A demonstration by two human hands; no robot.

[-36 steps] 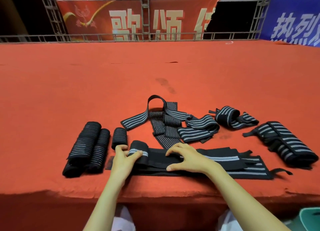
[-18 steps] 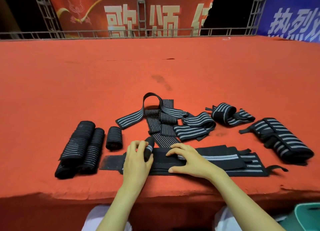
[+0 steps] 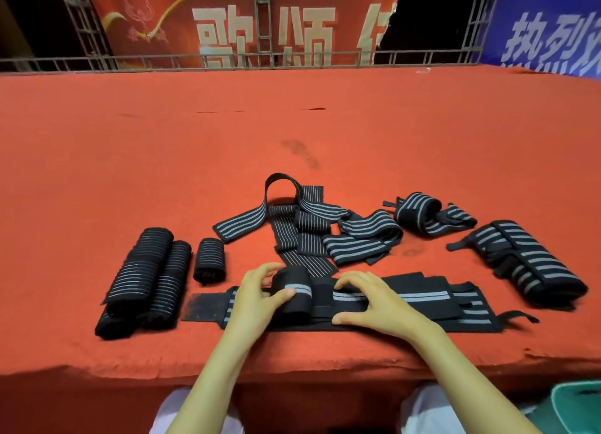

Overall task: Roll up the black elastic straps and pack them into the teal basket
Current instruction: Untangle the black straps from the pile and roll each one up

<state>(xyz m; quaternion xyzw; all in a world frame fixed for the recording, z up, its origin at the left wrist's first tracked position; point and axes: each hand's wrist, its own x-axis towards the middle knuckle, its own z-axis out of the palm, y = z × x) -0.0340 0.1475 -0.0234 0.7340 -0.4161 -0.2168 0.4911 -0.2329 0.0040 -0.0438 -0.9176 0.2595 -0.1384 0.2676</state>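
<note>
A long black strap with grey stripes (image 3: 419, 298) lies flat along the near edge of the red table. Its left end is wound into a small roll (image 3: 294, 295). My left hand (image 3: 260, 298) grips that roll, thumb across its front and fingers curled over the top. My right hand (image 3: 374, 302) rests on the flat strap just right of the roll, fingers spread and bent. A corner of the teal basket (image 3: 575, 407) shows at the bottom right, below the table edge.
Three finished rolls (image 3: 146, 277) lie at the left, the smallest (image 3: 209, 260) beside them. Several loose striped straps (image 3: 312, 228) sit tangled in the middle, a half-wound one (image 3: 419, 211) and a folded bundle (image 3: 527, 261) at the right. Metal truss and banners stand behind.
The roll has grown and moved right along the strap. My left hand shifted from lying over it to gripping it by thumb and fingers. My right hand stayed on the flat strap.
</note>
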